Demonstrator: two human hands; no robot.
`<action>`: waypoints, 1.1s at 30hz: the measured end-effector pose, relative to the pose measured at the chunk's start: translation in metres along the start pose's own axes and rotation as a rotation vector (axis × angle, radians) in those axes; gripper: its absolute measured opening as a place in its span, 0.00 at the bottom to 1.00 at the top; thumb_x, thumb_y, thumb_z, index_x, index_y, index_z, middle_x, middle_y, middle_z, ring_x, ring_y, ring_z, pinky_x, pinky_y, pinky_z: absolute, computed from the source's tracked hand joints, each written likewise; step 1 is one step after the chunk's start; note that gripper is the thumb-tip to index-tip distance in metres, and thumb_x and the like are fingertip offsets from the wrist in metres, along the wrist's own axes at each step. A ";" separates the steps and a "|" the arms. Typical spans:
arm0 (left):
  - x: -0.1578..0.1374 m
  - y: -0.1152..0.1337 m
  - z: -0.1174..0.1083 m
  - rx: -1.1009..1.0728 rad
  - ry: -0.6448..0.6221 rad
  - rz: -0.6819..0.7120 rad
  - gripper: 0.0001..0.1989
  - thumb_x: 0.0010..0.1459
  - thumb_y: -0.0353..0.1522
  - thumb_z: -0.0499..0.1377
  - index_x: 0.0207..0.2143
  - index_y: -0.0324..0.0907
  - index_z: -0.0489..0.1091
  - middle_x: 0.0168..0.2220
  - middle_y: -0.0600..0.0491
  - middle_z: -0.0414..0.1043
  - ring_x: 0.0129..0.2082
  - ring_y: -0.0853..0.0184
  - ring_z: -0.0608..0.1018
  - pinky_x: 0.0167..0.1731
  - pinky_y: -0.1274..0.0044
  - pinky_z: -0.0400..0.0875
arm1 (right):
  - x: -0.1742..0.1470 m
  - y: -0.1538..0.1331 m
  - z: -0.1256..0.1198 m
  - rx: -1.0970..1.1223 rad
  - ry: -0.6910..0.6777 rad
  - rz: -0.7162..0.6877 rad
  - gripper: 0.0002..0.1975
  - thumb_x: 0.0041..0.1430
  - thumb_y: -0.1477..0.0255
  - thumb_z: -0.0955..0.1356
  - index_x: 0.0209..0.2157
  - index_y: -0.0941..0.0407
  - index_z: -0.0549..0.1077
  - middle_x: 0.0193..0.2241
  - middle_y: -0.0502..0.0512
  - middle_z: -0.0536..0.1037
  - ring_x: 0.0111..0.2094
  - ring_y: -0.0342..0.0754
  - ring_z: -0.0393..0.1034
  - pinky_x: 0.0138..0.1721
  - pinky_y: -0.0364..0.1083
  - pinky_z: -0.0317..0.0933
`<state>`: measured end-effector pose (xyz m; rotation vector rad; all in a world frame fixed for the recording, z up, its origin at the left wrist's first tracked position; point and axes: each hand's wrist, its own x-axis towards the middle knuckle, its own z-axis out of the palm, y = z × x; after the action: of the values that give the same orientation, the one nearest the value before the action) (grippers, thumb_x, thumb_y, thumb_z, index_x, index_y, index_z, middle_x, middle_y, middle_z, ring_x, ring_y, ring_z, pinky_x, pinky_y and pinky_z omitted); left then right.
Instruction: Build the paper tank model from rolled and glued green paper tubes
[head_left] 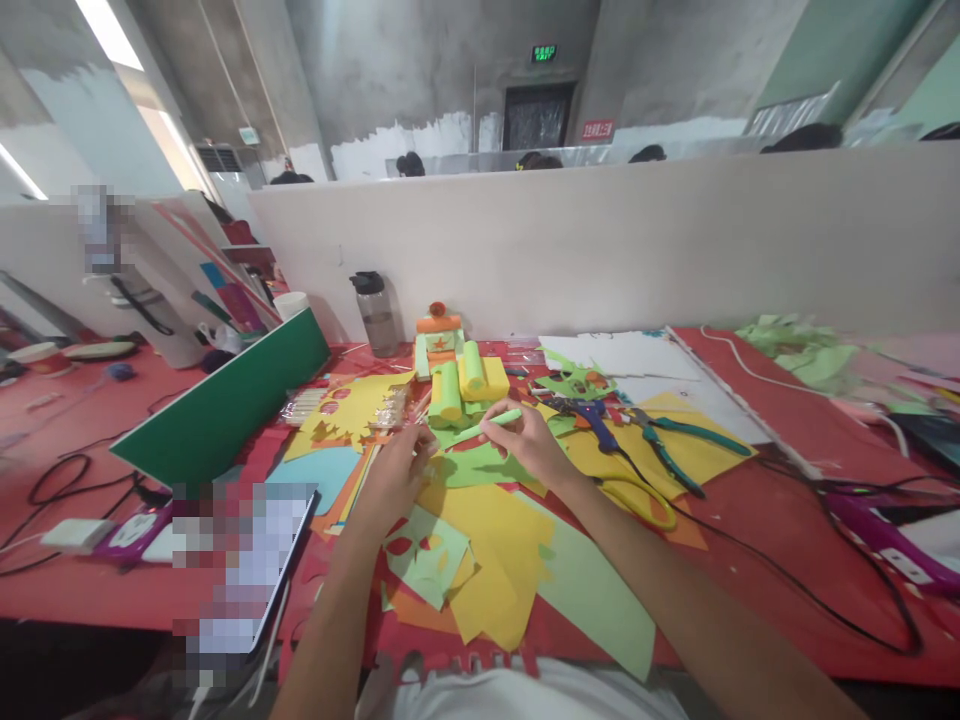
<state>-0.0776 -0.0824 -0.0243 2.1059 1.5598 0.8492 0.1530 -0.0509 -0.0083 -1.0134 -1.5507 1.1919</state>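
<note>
My right hand pinches a slim light-green stick-like piece, possibly rolled paper. The piece slants, with its lower end pointing toward my left hand. The fingers of that hand are drawn together in a pinch, and whatever may be between them is too small to make out. Beneath both hands lie green paper and cut yellow sheets. Just beyond them sit yellow-and-green paper rolls, with an orange and pale-green paper figure behind.
On the right are a blue-handled glue gun, teal-handled pliers and yellow-handled scissors, with a black cable running past. A green board, a tablet and a water bottle stand or lie leftward. A white partition closes the back.
</note>
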 end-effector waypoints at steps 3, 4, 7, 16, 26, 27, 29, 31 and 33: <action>0.000 0.005 -0.001 -0.073 0.005 -0.003 0.10 0.67 0.37 0.48 0.41 0.44 0.66 0.39 0.50 0.73 0.39 0.64 0.75 0.37 0.73 0.67 | 0.000 0.001 0.002 -0.009 -0.008 -0.018 0.14 0.56 0.59 0.71 0.33 0.55 0.72 0.25 0.52 0.78 0.21 0.42 0.66 0.23 0.41 0.61; 0.001 0.006 -0.001 -0.090 0.001 -0.009 0.10 0.67 0.37 0.49 0.41 0.44 0.66 0.39 0.51 0.73 0.38 0.64 0.75 0.37 0.74 0.67 | 0.000 0.002 0.002 -0.011 -0.009 -0.021 0.14 0.56 0.59 0.71 0.33 0.55 0.72 0.26 0.53 0.79 0.21 0.42 0.67 0.23 0.41 0.61; 0.001 0.007 0.000 -0.132 -0.021 -0.023 0.09 0.66 0.37 0.50 0.39 0.43 0.66 0.37 0.51 0.73 0.35 0.66 0.75 0.35 0.75 0.67 | 0.000 0.003 0.005 -0.023 -0.030 -0.019 0.14 0.55 0.59 0.71 0.34 0.56 0.73 0.28 0.54 0.80 0.21 0.42 0.67 0.22 0.41 0.61; -0.001 0.016 0.002 -0.280 -0.077 0.038 0.12 0.66 0.39 0.52 0.43 0.42 0.68 0.40 0.49 0.74 0.39 0.64 0.76 0.36 0.76 0.68 | -0.004 0.004 0.015 0.014 -0.176 -0.004 0.18 0.53 0.56 0.73 0.35 0.56 0.72 0.27 0.52 0.78 0.25 0.44 0.69 0.25 0.42 0.62; 0.004 0.014 0.002 -0.063 0.025 0.176 0.15 0.67 0.38 0.49 0.35 0.42 0.72 0.36 0.49 0.72 0.38 0.62 0.74 0.39 0.74 0.67 | -0.011 0.003 0.024 -0.015 -0.307 0.042 0.17 0.64 0.53 0.63 0.42 0.52 0.61 0.29 0.48 0.73 0.26 0.43 0.65 0.25 0.41 0.60; 0.004 0.012 0.003 -0.037 0.055 0.178 0.15 0.68 0.38 0.48 0.35 0.42 0.71 0.36 0.49 0.71 0.38 0.62 0.73 0.39 0.74 0.67 | -0.010 0.002 0.023 -0.040 -0.304 0.032 0.17 0.65 0.53 0.63 0.43 0.52 0.61 0.30 0.48 0.74 0.27 0.43 0.66 0.27 0.42 0.60; 0.004 0.008 0.003 0.015 0.102 0.157 0.15 0.68 0.37 0.47 0.36 0.42 0.70 0.36 0.48 0.70 0.36 0.62 0.73 0.37 0.73 0.67 | -0.008 0.000 0.017 -0.107 -0.275 -0.004 0.18 0.65 0.55 0.63 0.48 0.52 0.62 0.31 0.49 0.74 0.28 0.44 0.66 0.29 0.43 0.61; 0.002 0.002 0.003 0.077 0.132 0.106 0.16 0.69 0.38 0.45 0.40 0.43 0.71 0.38 0.48 0.68 0.35 0.63 0.73 0.36 0.73 0.66 | -0.004 -0.001 0.008 -0.170 -0.226 -0.038 0.18 0.65 0.56 0.63 0.50 0.52 0.62 0.32 0.50 0.74 0.28 0.44 0.66 0.30 0.44 0.60; 0.000 -0.005 0.003 0.148 0.163 0.044 0.17 0.69 0.38 0.44 0.43 0.43 0.70 0.40 0.48 0.66 0.33 0.64 0.72 0.34 0.73 0.66 | 0.000 -0.001 -0.002 -0.200 -0.173 -0.057 0.17 0.65 0.57 0.63 0.50 0.52 0.62 0.32 0.49 0.73 0.28 0.45 0.66 0.29 0.44 0.60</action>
<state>-0.0793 -0.0808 -0.0294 2.2298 1.7125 0.9691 0.1551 -0.0509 -0.0066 -1.0078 -1.8527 1.1254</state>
